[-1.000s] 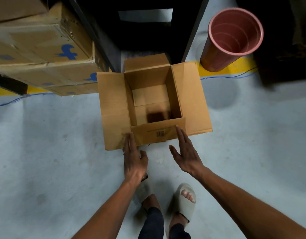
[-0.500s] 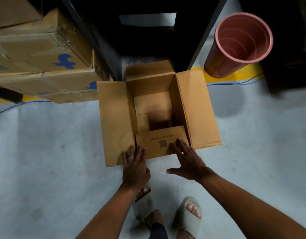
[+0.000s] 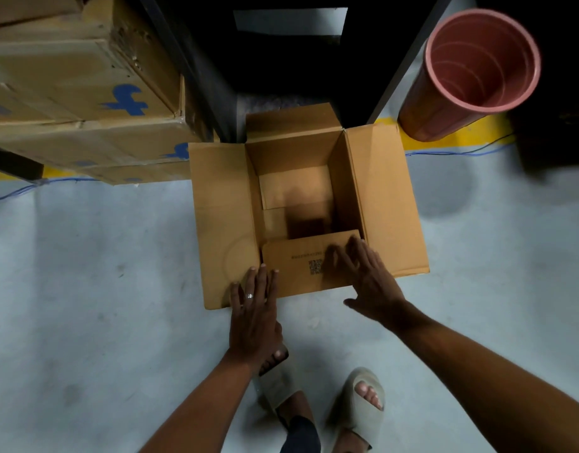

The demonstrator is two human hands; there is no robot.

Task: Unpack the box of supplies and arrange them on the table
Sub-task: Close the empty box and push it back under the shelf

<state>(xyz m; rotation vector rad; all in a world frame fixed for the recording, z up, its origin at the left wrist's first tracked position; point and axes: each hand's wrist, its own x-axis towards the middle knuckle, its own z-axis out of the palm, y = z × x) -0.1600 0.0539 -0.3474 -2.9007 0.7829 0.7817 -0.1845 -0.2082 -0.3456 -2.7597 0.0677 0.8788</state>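
Cardboard box (image 3: 222, 204) sits on the pale grey floor (image 3: 85, 289) just in front of the person's sandalled feet, its four flaps spread; the far flap points toward a dark shelf frame, the side flaps lie out left and right, and the near flap (image 3: 301, 266) with its printed code tilts toward the person; inside, only the brown bottom panels and a dark shadow show, and whether any supplies lie in there cannot be told from this view. Left hand (image 3: 253, 318) lies flat with straight fingers at the near left corner, touching the left flap where it meets the near one; right hand (image 3: 368, 279) rests with fingers spread and fairly straight on the right part of the near flap, holding nothing, though motion blur softens the fingertips. Stacked cartons (image 3: 79, 93) stand to the left and a pink bin (image 3: 471, 76) to the far right, both apart from the hands; no table is visible. By my judgement the step is still opening: pressing the near flap out of the way; next would call for reaching down into the cavity, checking its contents, and lifting out whatever is found.
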